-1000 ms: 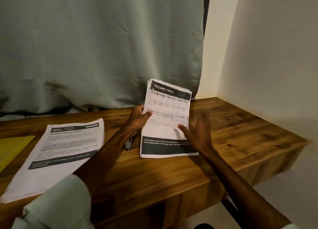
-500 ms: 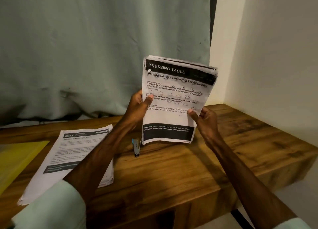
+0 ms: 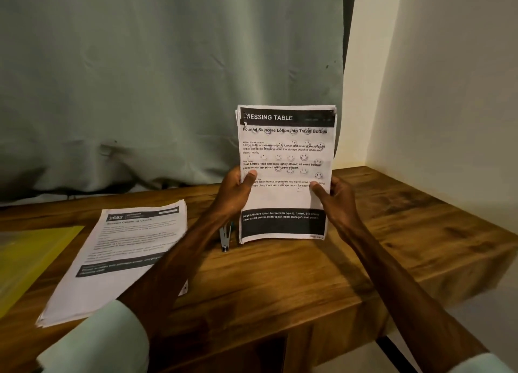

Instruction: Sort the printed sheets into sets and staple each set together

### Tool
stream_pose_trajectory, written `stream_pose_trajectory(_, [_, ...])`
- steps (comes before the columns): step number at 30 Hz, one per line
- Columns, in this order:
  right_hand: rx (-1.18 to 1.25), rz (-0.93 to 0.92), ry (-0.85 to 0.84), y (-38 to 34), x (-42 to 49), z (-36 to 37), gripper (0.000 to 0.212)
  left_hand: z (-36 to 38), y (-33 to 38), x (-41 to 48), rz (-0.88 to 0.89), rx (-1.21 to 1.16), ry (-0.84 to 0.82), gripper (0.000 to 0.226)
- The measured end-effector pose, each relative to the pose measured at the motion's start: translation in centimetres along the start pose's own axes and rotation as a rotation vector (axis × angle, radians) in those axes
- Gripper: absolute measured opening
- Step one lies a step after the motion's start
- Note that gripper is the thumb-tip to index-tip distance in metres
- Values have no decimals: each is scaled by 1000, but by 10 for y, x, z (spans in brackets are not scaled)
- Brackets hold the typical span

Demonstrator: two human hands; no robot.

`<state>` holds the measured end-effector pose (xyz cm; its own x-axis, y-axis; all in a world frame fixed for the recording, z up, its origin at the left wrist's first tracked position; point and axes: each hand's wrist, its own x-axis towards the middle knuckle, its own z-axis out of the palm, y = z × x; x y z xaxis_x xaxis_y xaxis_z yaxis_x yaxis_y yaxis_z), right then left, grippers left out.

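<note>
I hold a set [image 3: 283, 199] of printed sheets upright in front of me, its front page headed "DRESSING TABLE" and facing me. My left hand [image 3: 235, 193] grips the set's left edge with the thumb laid across the front, and my right hand [image 3: 336, 201] grips the right edge the same way, so both hands are clamped on the paper, one on each side. The lower edge of the set is down at the bench [image 3: 308, 283]; I cannot tell whether it rests on the wood. Just left of that edge, behind my left wrist, a small stapler [image 3: 225, 236] lies on the bench. Farther left a second pile [image 3: 123, 249] of sheets lies flat, its top page numbered "2652", with my left forearm passing over its near corner. A yellow folder [image 3: 30, 255] lies at the bench's left end, beside the pile. A grey-green curtain [image 3: 168, 78] hangs behind the bench, and a pale wall [image 3: 448, 78] stands to the right.
</note>
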<state>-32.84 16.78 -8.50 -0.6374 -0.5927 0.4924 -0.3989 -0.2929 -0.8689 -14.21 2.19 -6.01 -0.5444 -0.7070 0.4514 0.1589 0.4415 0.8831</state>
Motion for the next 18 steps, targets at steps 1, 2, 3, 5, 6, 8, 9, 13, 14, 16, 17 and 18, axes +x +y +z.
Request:
stream_pose_trajectory(1, [-1,-2,-4,-1,1,0,36,-1,1,0,5,-1,-1,19])
stream_pose_trajectory(2, [-5,-2,-11,-3,2,0,36,-1,0,1,9,-1,-3,20])
stream_pose_trajectory(3, [-10,2,-17,-3,2,1,37,-1,1,0,15,5,-5,22])
stream_pose_trajectory(5, [-19,12,-28,-2,2,1,38,-2,2,-1,20,20,2,25])
stream_pose_trajectory(6, [-22,10,-31,-3,0,2,39,-2,2,-2,20,19,14,25])
stream_pose_trajectory(8, [-23,-9,-19,-7,-1,3,39,-2,3,-4,30,-1,36,24])
stream_pose_trajectory(9, [-19,-25,-11,-9,-2,3,38,-2,4,-4,38,-17,45,22])
stream_pose_trajectory(13, [-13,-54,9,-9,-6,0,36,1,6,-10,61,-77,78,19])
stream_pose_trajectory(14, [-26,-45,3,-2,-9,-2,36,2,3,-14,55,-81,75,20])
stream_pose_trajectory(16, [-52,-3,-19,13,-19,-4,36,7,-6,-23,26,-55,63,25])
stream_pose_trajectory(17, [-50,27,-26,19,-24,-5,36,8,-12,-28,8,-43,61,27])
stream_pose_trajectory(18, [-42,52,-30,23,-28,-5,36,10,-17,-31,-5,-37,62,28])
